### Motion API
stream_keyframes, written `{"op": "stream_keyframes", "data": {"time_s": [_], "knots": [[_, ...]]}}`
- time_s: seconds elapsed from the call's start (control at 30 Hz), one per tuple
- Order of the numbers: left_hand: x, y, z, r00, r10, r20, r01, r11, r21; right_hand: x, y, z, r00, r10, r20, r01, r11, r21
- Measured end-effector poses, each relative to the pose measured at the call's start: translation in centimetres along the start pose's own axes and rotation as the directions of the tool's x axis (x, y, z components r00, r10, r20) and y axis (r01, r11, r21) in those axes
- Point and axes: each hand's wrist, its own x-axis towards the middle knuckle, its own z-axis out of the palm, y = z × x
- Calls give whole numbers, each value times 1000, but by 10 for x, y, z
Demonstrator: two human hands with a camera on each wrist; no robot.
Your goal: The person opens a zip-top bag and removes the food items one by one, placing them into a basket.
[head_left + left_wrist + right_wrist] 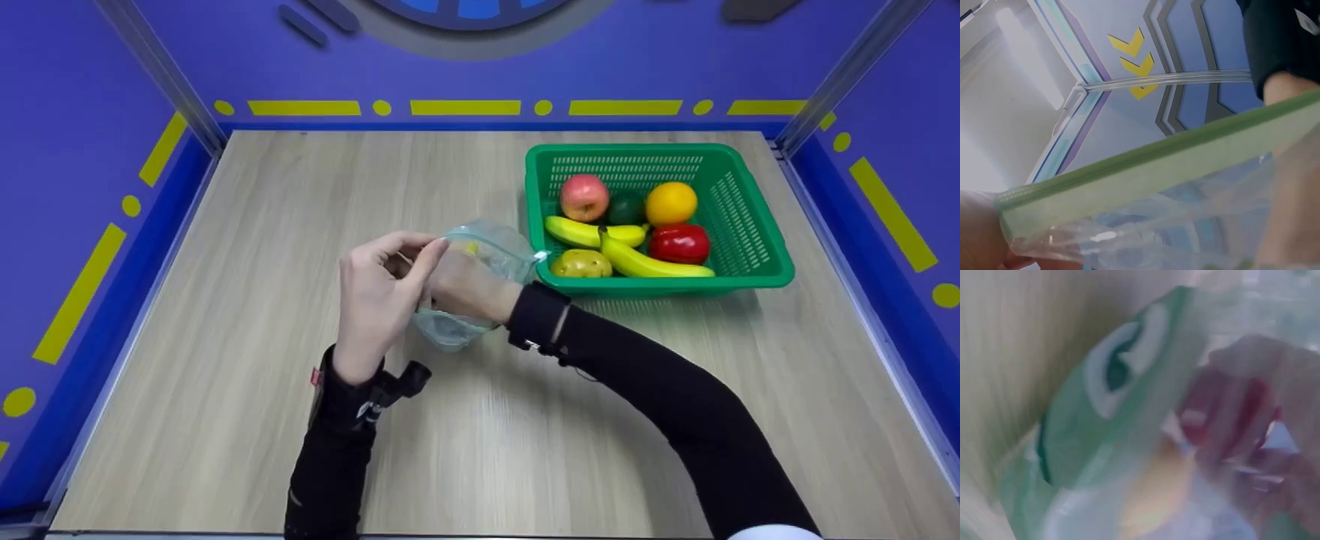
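A clear plastic zip bag (496,253) is held above the wooden table (225,300), left of the green basket (750,221). My left hand (424,251) pinches the bag's upper edge between thumb and fingers. In the left wrist view the bag's green zip strip (1145,169) runs across the frame from my left hand (977,239). My right hand (459,289) is in or against the bag, and its fingers are hidden by the left hand and the plastic. A small yellow thing (471,247) shows inside the bag. The right wrist view is a blur of plastic (1100,439) and fingers (1252,382).
The basket holds a red apple (583,196), an orange (670,202), two bananas (645,262), a red pepper (679,243), a yellow-green fruit (581,263) and a dark green one (625,208). Blue walls close the table at the back and both sides.
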Motion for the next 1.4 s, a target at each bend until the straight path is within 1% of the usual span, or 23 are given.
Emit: {"op": "stream_keyframes", "data": {"time_s": [0.07, 0.1, 0.17, 0.2, 0.23, 0.33, 0.43, 0.53, 0.6, 0.73, 0.87, 0.97, 1.03, 1.1, 1.23, 1.33, 1.4], "knots": [[1, 0, 0, 1000, 3, 3, -3, 1000, 4, -3, -1, -12, 998, 57, 37, -60, 994, 94], [1, -1, 0, 1000, 4, 4, -4, 1000, 8, -4, -1, -18, 994, 86, 68, -97, 980, 174], [1, -1, -1, 1000, 1, 6, -1, 1000, 4, -9, -2, -31, 980, 135, 143, -173, 939, 297], [1, -1, -1, 1000, -2, 5, 2, 1000, 2, -12, -2, -37, 971, 155, 184, -211, 919, 334], [1, -1, -2, 1000, -5, 4, 5, 1000, -1, -15, -3, -43, 963, 173, 208, -241, 897, 370], [1, -1, -2, 1000, -13, 6, 13, 1000, -7, -29, -4, -58, 948, 214, 234, -296, 861, 413], [1, -1, -2, 1000, -19, 17, 19, 1000, -6, -44, -2, -72, 951, 234, 201, -301, 844, 443], [0, 0, -2, 1000, -24, 18, 24, 1000, -1, -60, 0, -86, 956, 237, 170, -290, 843, 453], [0, 0, -2, 1000, -25, 17, 25, 1000, -2, -69, 1, -96, 956, 245, 164, -293, 842, 454], [-1, 0, -1, 1000, -24, 16, 24, 1000, -6, -86, 2, -121, 948, 276, 157, -317, 836, 447], [0, -1, -1, 1000, -23, 3, 23, 1000, -6, -100, 5, -147, 946, 296, 130, -323, 842, 431], [0, -1, -1, 1000, -17, 3, 17, 1000, -2, -108, 9, -162, 939, 318, 131, -343, 837, 426], [-1, 0, -1, 1000, -14, 9, 14, 1000, 3, -114, 13, -171, 928, 341, 149, -371, 826, 423], [-1, 1, -1, 1000, -14, 8, 14, 1000, 5, -119, 19, -178, 912, 368, 182, -411, 818, 403], [-1, 3, -1, 1000, -11, 5, 11, 1000, 9, -130, 34, -190, 864, 425, 270, -498, 800, 334], [-1, 4, -1, 1000, -7, 10, 7, 1000, 13, -133, 49, -190, 834, 453, 316, -539, 793, 284], [-1, 4, -1, 1000, -8, 13, 8, 1000, 13, -132, 61, -184, 823, 459, 334, -551, 789, 273]]}}
